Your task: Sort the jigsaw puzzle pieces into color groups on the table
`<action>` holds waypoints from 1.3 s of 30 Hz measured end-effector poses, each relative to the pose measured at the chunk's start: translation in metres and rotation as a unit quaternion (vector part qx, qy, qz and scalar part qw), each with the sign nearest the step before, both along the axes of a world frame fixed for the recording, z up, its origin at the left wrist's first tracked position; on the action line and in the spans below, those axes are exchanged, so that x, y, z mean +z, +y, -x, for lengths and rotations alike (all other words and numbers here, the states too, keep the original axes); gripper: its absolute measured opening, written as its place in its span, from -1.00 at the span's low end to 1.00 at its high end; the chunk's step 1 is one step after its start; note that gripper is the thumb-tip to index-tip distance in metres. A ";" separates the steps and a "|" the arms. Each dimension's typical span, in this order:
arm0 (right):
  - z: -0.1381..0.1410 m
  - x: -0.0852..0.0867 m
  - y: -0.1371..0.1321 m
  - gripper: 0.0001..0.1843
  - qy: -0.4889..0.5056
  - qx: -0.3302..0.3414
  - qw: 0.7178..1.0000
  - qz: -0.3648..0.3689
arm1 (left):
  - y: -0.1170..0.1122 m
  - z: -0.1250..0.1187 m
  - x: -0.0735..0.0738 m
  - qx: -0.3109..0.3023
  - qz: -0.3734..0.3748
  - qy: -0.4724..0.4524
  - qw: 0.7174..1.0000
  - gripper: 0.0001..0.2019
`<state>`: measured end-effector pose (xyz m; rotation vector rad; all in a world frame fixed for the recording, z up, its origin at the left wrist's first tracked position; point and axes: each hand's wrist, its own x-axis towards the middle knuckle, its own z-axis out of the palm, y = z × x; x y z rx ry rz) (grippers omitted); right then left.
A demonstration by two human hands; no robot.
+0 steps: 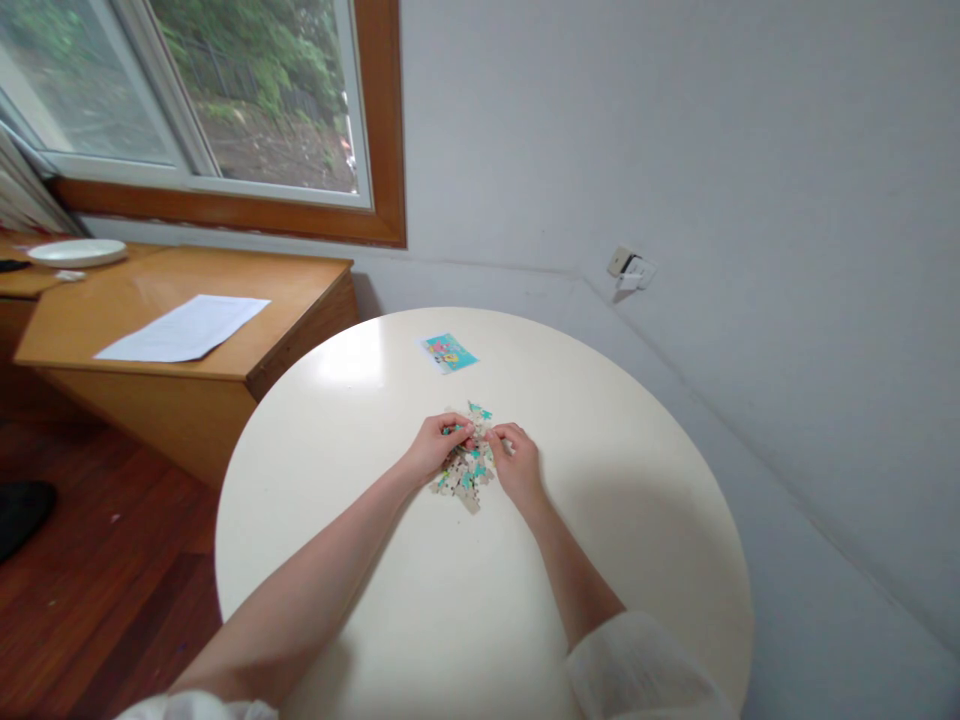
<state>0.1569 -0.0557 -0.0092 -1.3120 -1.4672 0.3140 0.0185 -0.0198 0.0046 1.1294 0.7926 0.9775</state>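
Observation:
A loose heap of jigsaw puzzle pieces (pixel 466 482) lies on the round white table (pixel 360 560), some pieces teal side up and many showing their grey-beige backs. Over the heap's left part, my left hand (pixel 437 445) is closed in a pinch on a puzzle piece, its fingers covering most of it. My right hand (pixel 517 462) is at the heap's right side, thumb and forefinger pinched together at what looks like a small pale puzzle piece. The fingertips of both hands are close but apart. Beyond the heap lies a colourful teal picture card (pixel 448 353).
At the left stands a wooden desk (pixel 300 290) with a white paper sheet (pixel 184 328) and a white round plate (pixel 79 252). A wood-framed window (pixel 390 130) is above it. A wall socket with a plug (pixel 634 272) is behind the table at right.

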 end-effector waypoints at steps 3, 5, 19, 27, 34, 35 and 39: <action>-0.001 -0.002 0.001 -0.75 0.014 -0.008 1.000 0.011 | 0.000 0.000 0.000 0.000 -0.002 -0.006 1.000 -0.61; -0.001 -0.003 0.002 -0.74 0.016 -0.011 1.000 0.014 | 0.001 -0.001 -0.001 0.003 0.004 -0.012 1.000 -0.62; 0.000 -0.001 0.001 -0.66 0.027 -0.028 0.999 0.030 | 0.001 0.000 -0.002 0.012 0.028 -0.028 0.999 -0.63; 0.001 -0.001 0.001 -0.65 0.027 -0.034 0.999 0.030 | 0.000 0.000 0.001 0.013 0.034 -0.039 0.999 -0.64; 0.001 -0.001 0.001 -0.66 0.028 -0.035 0.998 0.034 | 0.000 -0.001 0.001 0.013 0.038 -0.040 0.998 -0.64; 0.001 -0.001 0.001 -0.66 0.027 -0.036 0.998 0.032 | 0.000 -0.001 0.001 0.012 0.038 -0.041 0.998 -0.64; 0.001 0.000 0.001 -0.65 0.029 -0.035 0.998 0.031 | 0.001 -0.001 0.001 0.014 0.038 -0.038 0.998 -0.64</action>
